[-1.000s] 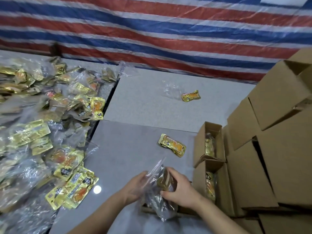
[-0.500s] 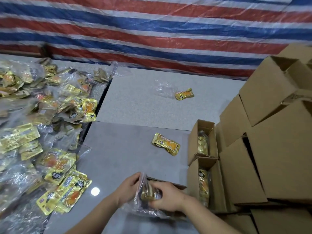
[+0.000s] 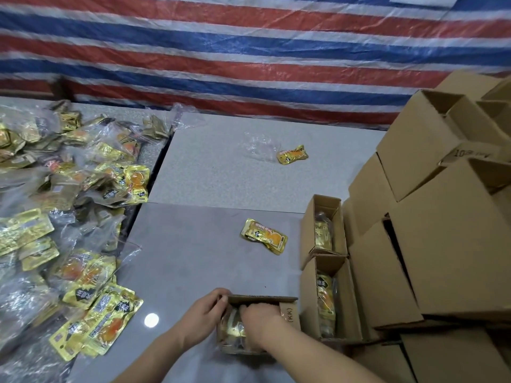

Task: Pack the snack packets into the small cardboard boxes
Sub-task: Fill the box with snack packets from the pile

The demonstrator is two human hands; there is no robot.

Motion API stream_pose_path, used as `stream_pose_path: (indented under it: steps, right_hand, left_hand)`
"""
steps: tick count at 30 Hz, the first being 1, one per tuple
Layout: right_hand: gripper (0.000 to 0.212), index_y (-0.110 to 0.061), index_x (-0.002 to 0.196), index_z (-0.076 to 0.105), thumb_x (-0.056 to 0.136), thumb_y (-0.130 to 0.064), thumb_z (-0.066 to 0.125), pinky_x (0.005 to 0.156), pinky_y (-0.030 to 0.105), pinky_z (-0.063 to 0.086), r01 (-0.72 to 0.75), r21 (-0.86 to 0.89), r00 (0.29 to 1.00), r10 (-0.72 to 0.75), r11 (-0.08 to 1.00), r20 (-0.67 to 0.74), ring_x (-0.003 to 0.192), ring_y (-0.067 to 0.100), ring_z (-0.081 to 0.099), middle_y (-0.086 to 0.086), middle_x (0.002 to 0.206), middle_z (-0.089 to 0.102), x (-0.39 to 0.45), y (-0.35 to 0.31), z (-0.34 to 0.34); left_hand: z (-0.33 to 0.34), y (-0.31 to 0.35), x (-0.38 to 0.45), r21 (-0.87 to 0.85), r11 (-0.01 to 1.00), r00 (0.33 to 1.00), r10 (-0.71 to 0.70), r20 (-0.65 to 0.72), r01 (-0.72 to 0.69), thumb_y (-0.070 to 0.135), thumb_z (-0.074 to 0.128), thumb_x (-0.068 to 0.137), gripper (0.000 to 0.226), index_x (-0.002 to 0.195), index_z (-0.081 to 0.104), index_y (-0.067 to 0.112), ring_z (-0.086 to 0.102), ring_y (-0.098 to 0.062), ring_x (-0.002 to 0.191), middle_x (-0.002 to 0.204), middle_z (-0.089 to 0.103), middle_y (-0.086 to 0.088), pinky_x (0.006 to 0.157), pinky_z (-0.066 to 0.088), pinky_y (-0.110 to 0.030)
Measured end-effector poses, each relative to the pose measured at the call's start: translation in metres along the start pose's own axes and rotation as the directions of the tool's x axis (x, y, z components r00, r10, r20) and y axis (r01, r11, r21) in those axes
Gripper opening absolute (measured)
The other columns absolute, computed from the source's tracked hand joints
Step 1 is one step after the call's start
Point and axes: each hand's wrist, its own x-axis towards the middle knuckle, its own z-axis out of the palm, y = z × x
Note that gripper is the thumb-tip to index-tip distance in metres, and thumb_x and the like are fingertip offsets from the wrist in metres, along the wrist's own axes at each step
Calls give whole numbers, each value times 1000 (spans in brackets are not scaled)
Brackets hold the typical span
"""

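Backdrop: striped tarpaulin (image 3: 249, 59), red, blue and white bands, running the full width behind the table (image 3: 221, 172). Table top in sections: pale speckled grey slab against the tarpaulin, smoother darker grey slab (image 3: 193, 258) in front of it, dark gap along their left edges. Round bright light reflection (image 3: 151, 319) on the darker slab, near its left edge.

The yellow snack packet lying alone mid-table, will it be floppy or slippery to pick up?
The yellow snack packet looks like glossy foil, so probably slick. Its crinkled edges suggest it flexes rather than staying stiff. It lies flat on the grey table, so it should not roll.
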Motion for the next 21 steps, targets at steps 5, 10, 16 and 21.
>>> stream_pose_path:
  steps: [5, 10, 16, 21]
  right_hand:
    - [51, -5, 145, 36, 98, -16, 54, 101, 53, 44, -28, -160, 1000, 25, 987, -18, 129, 39, 51, 19, 141, 51, 2, -2, 8]
    - [49, -8, 136, 51, 92, -21, 65, 95, 38, 48, 14, 199, 1000, -15, 980, 7, 120, 35, 57, 14, 133, 58, -26, 17, -19]
    - [26, -1, 114, 67, 92, 0, 53, 78, 34, 49, 72, 113, 997, -69, 991, -29, 105, 37, 64, 20, 115, 66, -38, 29, -20]
    - [29, 3, 123, 61, 95, -6, 57, 94, 43, 47, 101, -41, 975, -91, 994, 203, 115, 37, 59, 19, 126, 61, -18, 10, -14]
  left_hand:
    - [7, -4, -2, 89, 993, 997, 70, 36, -73, 28, 45, 104, 17, 105, 60, 33, 61, -8, 94, 97, 67, 9, 89, 48, -26]
    - [2, 4, 1, 78, 995, 997, 65, 28, -67, 27, 44, 104, 17, 103, 60, 33, 61, -1, 91, 96, 67, 11, 85, 48, -21]
    - [3, 13, 7, 87, 994, 998, 58, 33, -60, 25, 43, 105, 17, 105, 60, 28, 61, -6, 92, 97, 69, 3, 88, 48, -26]
    - [5, 16, 9, 169, 982, 995, 68, 78, -81, 28, 42, 105, 17, 108, 58, 30, 59, -3, 93, 100, 66, 5, 88, 45, -22]
